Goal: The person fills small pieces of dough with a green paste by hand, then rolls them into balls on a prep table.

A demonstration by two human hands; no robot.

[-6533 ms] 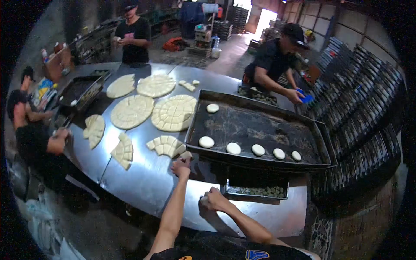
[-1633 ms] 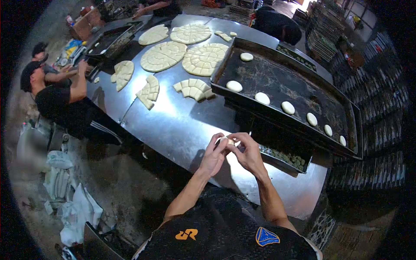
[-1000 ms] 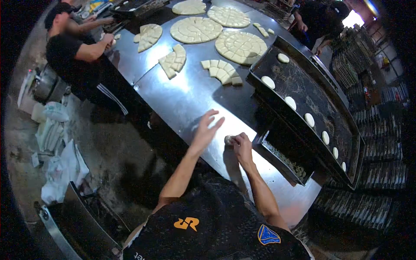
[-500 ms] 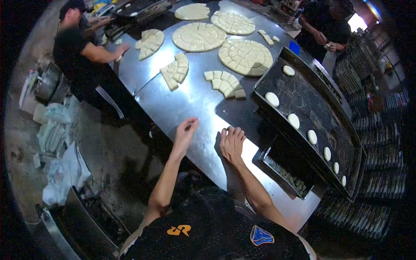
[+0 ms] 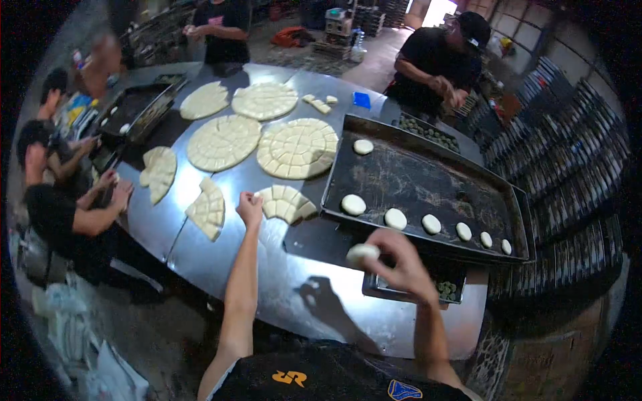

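My right hand (image 5: 400,266) is raised over the near side of the metal table, its fingers closed on a flattened round of dough (image 5: 362,253) that is slightly blurred. Farther forward, my left hand (image 5: 250,210) has its fingers pinched at the left end of a cut dough section (image 5: 286,203), seemingly on one small dough piece. To the right lies a large dark baking tray (image 5: 428,180), with several pale dough rounds (image 5: 395,218) along its near side and one at its far left corner. A smaller pan (image 5: 448,289) with green lumps sits partly behind my right hand.
Scored dough sheets (image 5: 298,148) and a partial dough wedge (image 5: 207,208) lie across the metal table (image 5: 281,294). Another container of green balls (image 5: 428,132) stands beyond the tray. Co-workers stand at the left, the back and the far right. Stacked trays (image 5: 562,140) line the right side.
My right hand has lifted off the table and moved right, now showing a dough round. My left hand has reached forward to the cut dough. The view has tilted up and turned.
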